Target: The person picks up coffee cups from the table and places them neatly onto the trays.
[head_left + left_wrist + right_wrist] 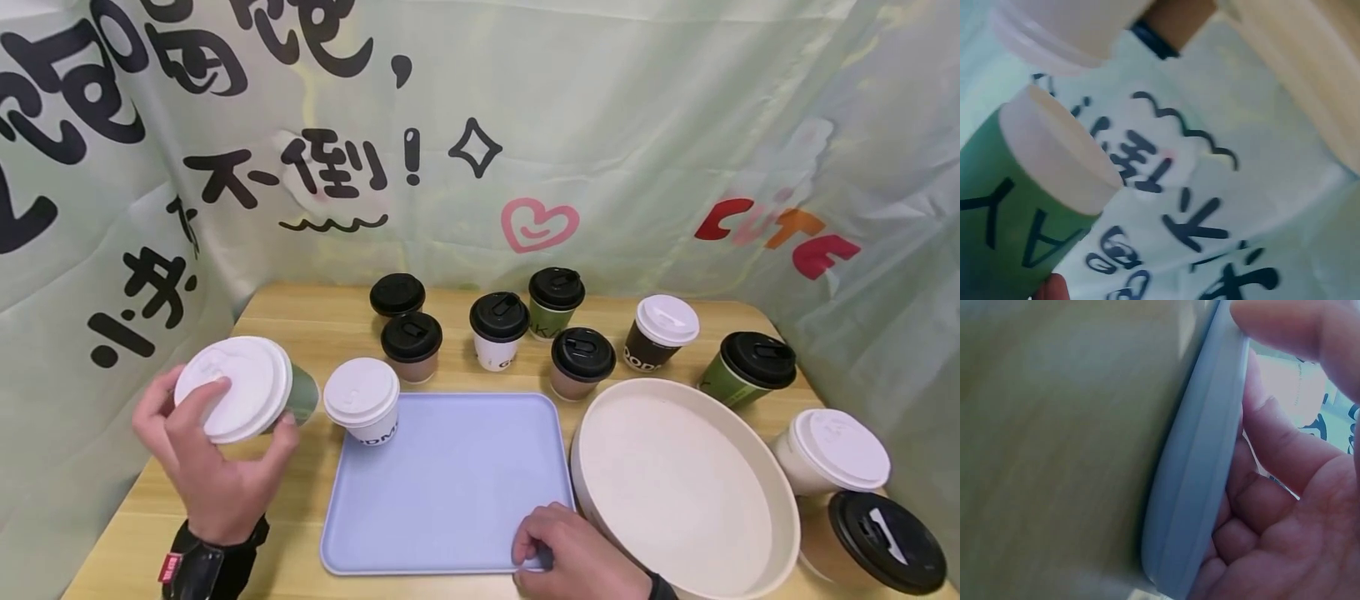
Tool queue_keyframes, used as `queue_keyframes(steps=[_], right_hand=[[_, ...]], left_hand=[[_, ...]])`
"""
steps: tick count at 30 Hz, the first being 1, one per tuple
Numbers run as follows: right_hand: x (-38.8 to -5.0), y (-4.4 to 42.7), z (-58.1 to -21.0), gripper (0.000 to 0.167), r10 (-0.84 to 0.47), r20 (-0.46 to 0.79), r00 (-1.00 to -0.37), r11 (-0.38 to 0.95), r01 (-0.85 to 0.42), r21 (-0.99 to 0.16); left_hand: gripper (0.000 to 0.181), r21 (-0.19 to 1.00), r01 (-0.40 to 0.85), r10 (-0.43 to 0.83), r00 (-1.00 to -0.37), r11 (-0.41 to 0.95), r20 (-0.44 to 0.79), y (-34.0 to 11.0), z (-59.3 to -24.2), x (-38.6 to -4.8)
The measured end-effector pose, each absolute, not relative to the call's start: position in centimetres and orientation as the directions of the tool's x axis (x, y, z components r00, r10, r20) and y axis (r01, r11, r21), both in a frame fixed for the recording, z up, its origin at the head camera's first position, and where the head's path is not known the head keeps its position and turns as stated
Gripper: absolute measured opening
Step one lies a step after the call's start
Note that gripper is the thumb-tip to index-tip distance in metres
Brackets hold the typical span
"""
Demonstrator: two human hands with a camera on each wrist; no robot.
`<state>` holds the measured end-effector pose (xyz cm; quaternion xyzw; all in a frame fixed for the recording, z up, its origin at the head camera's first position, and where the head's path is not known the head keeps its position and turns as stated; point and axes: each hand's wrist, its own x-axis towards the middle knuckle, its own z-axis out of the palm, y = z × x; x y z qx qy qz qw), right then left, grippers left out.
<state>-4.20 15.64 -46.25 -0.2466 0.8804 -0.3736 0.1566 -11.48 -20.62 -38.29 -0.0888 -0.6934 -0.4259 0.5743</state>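
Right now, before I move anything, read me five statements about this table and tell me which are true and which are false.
1. The left hand holds a green cup with a white lid. True.
2. Two cups stand on the blue tray. False: only one does, a white cup at its far left corner.
3. The right hand is at the blue tray's near edge. True.
4. The round tray lies left of the blue tray. False: it lies to the right.
5. The brown cup at the near right has a white lid. False: it has a black lid.
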Motion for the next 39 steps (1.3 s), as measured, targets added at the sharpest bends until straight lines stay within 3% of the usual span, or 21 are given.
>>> queue_keyframes(steps=[4, 10, 14, 20, 30, 39], right_hand=[[-4.2, 15.7, -46.2, 0.017, -0.547, -0.096, -0.832, 0.607, -0.314, -0.73], [-4.1, 15.7, -46.3, 0.018, -0.546, -0.059, -0.836, 0.605, -0.344, -0.718], [-4.1, 15.6, -46.3, 0.018, -0.546, -0.059, -0.835, 0.601, -0.342, -0.722], [-4.2, 15.6, -46.2, 0.017, -0.549, -0.088, -0.831, 0.598, -0.317, -0.736], [-4.2, 15.7, -46.2, 0.017, -0.552, -0.073, -0.831, 0.595, -0.331, -0.733], [-4.2, 15.6, -46.1, 0.017, -0.546, -0.101, -0.832, 0.604, -0.308, -0.735]], left_hand=[[0.063, 0.409, 0.7, -0.315, -0.268, 0.585, 0.91, -19.7, -38.4, -10.6], [0.062, 0.254, 0.826, -0.07, -0.253, 0.503, 0.965, -19.3, -38.9, -10.4], [0.06, 0.212, 0.886, 0.042, -0.25, 0.412, 0.967, -19.3, -38.9, -10.4], [0.058, 0.199, 0.927, 0.092, -0.239, 0.32, 0.967, -19.3, -38.8, -10.0], [0.059, 0.261, 0.941, 0.318, -0.32, 0.215, 0.892, -19.5, -40.2, -9.8], [0.061, 0.346, 0.89, 0.398, -0.445, 0.297, 0.802, -20.1, -42.3, -10.1]])
